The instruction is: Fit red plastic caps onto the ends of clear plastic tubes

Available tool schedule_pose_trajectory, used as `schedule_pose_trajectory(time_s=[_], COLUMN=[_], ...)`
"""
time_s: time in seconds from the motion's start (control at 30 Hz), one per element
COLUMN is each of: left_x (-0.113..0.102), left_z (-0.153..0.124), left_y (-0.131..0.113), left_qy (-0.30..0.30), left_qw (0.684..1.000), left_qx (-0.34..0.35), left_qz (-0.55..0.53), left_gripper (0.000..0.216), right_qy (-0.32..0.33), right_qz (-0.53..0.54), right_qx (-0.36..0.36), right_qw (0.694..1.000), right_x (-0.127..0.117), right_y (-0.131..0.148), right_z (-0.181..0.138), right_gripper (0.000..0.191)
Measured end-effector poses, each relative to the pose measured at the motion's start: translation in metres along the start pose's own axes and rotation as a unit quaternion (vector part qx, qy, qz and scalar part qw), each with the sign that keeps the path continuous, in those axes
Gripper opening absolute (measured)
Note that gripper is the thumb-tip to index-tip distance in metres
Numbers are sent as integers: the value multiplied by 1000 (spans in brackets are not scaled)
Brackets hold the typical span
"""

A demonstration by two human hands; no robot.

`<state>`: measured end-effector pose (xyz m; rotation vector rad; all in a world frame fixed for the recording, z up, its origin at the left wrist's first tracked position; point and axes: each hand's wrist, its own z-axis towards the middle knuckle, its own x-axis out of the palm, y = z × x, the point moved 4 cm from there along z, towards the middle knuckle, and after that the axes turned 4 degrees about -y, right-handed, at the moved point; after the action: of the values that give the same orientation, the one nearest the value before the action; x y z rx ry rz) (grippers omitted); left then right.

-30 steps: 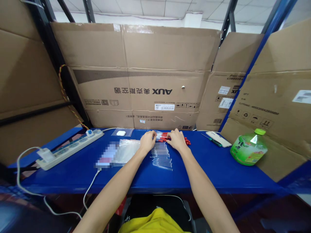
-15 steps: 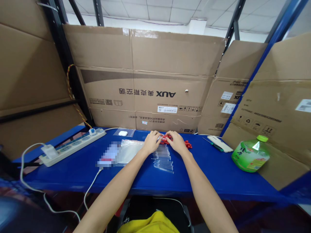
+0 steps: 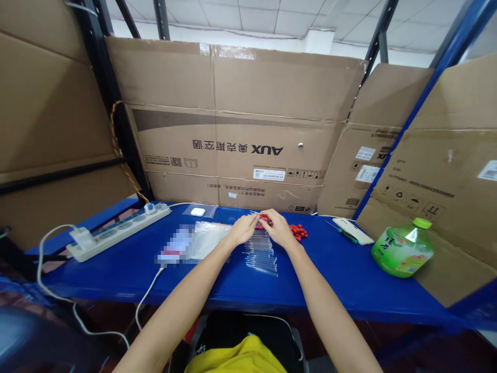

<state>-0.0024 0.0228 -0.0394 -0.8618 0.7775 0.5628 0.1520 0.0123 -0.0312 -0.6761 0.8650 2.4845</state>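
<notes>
Both hands are curled inward over the table, palms down, with their fingertips meeting or nearly so. The left hand [image 3: 244, 229] has its fingers bent and drawn close together; the right hand [image 3: 276, 227] arches more, its thumb and fingers pointing in toward the left. Red sticks [image 3: 264, 224] show between and under the fingertips, but the fingers hide most of them, so whether either hand is pinching one cannot be told.

Just below the hands, thin clear tubes [image 3: 261, 255] lie crosswise in a loose column, straight, smooth and shiny, apparently plastic. Beside the right hand's outer edge sits a cluster of small, rounded red pieces [image 3: 298, 232].

Left of the left hand lies a flat, glossy clear bag [image 3: 209, 241], slightly wrinkled, with a pixelated phone [image 3: 175, 247] against its side. Farther left is a long, hard white power strip [image 3: 120, 231].

Well to the right, a slim screwdriver [image 3: 348, 237] lies against a flat white object, and a squat green bottle [image 3: 403, 251] stands near the cardboard [image 3: 248, 83]. The table [image 3: 334, 274] is smooth, glossy blue.
</notes>
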Motion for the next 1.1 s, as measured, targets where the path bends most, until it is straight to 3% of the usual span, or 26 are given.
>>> schedule_pose_trajectory(time_s=[0.2,0.6,1.1], left_x=[3,-3,7], left_z=[-1,-3,4], left_y=[1,-8,-3], left_qy=[7,12,-1], left_qw=[999,994,1000], left_qx=[-29,-32,-14], left_qz=[-11,106,-15], left_gripper=[44,44,44], right_qy=[13,0,-51], right_qz=[3,-62,-84], right_qx=[-17,-33,-12], right_qw=[1000,998,995], right_x=[3,2,8], right_y=[-6,8,7], right_z=[-1,-1,0], right_gripper=[16,12,12])
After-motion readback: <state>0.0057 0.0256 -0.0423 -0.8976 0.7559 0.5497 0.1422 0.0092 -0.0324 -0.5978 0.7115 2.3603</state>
